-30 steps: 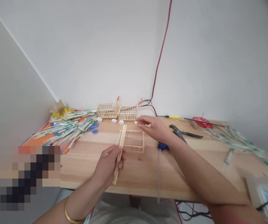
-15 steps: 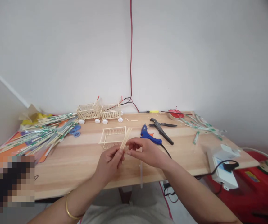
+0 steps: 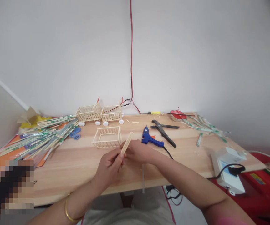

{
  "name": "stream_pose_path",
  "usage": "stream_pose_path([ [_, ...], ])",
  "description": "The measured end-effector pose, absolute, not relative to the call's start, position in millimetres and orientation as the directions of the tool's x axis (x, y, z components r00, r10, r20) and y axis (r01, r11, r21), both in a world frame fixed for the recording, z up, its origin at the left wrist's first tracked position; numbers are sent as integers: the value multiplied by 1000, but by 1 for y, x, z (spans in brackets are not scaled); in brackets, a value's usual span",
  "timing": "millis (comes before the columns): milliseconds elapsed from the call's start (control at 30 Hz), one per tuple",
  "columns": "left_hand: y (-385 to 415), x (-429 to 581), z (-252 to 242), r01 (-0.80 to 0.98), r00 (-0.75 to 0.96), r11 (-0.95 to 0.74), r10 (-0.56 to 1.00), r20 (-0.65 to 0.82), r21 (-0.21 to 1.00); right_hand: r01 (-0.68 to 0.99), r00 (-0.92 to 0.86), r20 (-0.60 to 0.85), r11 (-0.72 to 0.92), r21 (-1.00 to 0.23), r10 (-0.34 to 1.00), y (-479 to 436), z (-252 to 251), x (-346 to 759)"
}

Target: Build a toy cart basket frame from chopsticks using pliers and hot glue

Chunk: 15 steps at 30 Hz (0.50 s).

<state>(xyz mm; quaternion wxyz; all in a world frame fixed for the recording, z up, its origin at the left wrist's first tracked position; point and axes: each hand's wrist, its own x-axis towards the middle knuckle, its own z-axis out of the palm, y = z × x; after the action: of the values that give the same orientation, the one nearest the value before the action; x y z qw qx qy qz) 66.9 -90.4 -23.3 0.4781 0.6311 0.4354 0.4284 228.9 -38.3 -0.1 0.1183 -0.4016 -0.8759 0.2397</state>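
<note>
My left hand [image 3: 110,165] is closed round the lower end of a small bundle of pale wooden sticks [image 3: 127,142], which slants up to the right. My right hand [image 3: 138,152] meets it from the right, fingers pinched against the same sticks. Just beyond both hands an open frame built of sticks [image 3: 107,137] lies on the wooden table [image 3: 78,162]. Two finished stick carts with white wheels [image 3: 99,114] stand at the back by the wall.
A blue glue gun [image 3: 150,139] and black pliers [image 3: 164,131] lie right of my hands. Green-wrapped chopsticks [image 3: 43,136] are heaped on the left, more wrappers [image 3: 201,126] on the right. A white power strip [image 3: 228,170] sits at the table's right edge. A red wire [image 3: 131,53] runs down the wall.
My right hand came back from the far carts to the stick bundle and now pinches it with the left. The view swung to the right.
</note>
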Motion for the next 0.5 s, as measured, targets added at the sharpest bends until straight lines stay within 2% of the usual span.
stream_pose_path([
  [167,-74,63,-15,120,226,-152,966,122,981,570,-703,92,636,-520,705,-31,0,232],
  [267,-65,66,-11,93,224,-141,967,118,986,628,-604,157,588,-509,781,-31,0,263],
  [367,-58,74,-12,31,237,-73,969,64,997,805,-379,176,417,-422,909,-24,1,310],
  [433,-56,81,-17,-15,252,-13,968,16,1000,926,-154,182,206,-317,971,-15,-1,342],
  [500,-53,87,-23,-52,259,44,965,-29,998,977,76,99,-55,-205,992,-6,-6,368],
])
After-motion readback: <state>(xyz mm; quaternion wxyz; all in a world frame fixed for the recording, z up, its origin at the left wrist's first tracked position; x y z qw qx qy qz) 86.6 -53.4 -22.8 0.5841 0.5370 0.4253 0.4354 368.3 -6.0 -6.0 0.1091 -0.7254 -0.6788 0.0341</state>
